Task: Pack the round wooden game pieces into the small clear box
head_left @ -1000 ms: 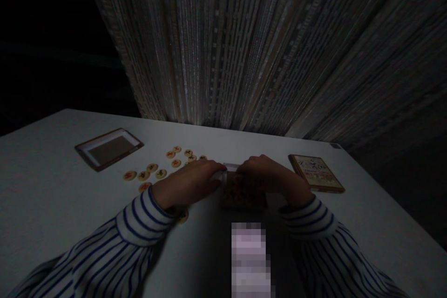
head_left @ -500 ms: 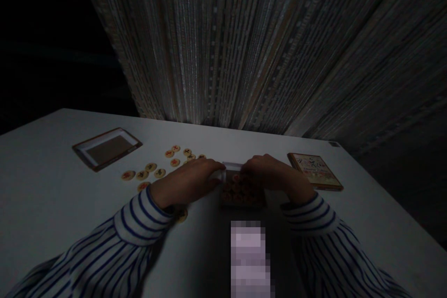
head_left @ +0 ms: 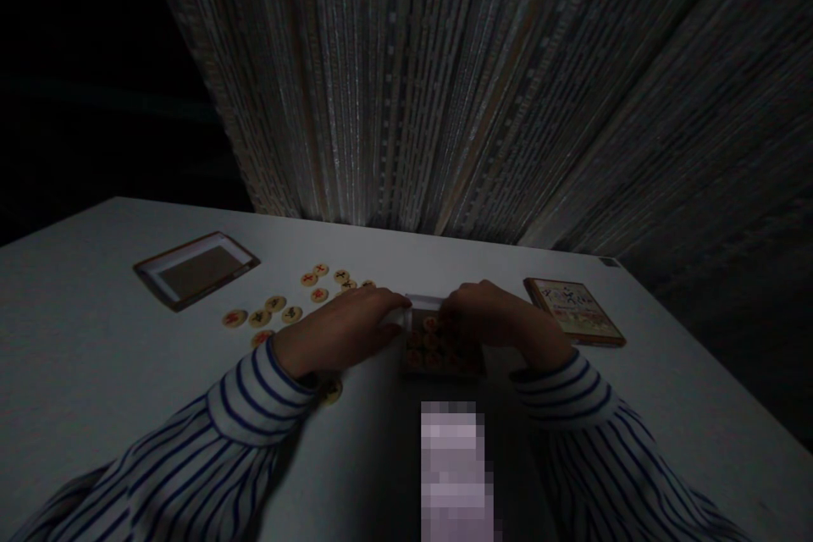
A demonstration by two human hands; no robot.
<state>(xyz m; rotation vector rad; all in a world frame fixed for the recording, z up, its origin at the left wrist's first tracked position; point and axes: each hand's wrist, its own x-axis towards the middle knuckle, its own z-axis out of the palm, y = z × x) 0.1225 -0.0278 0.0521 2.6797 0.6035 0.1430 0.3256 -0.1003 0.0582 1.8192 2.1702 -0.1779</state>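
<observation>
A small open box (head_left: 420,302) lies on the white table (head_left: 95,356) in front of me, with several round wooden game pieces (head_left: 432,351) packed inside, red marks on top. My left hand (head_left: 340,330) rests against the box's left side, fingers on its far corner. My right hand (head_left: 492,315) lies over the box's far right part, fingertips on the pieces there. Whether it pinches a piece is hidden. More loose round pieces (head_left: 285,305) with red or black marks lie scattered to the left of my left hand.
A flat rectangular lid or tray (head_left: 196,269) with a brown border lies at the far left. A printed box lid (head_left: 575,311) lies at the right. One piece (head_left: 330,391) sits under my left wrist. A striped curtain (head_left: 445,85) hangs behind the table. The scene is dim.
Both hands have stayed at the box. My right hand has shifted slightly, so more of the pieces inside show now.
</observation>
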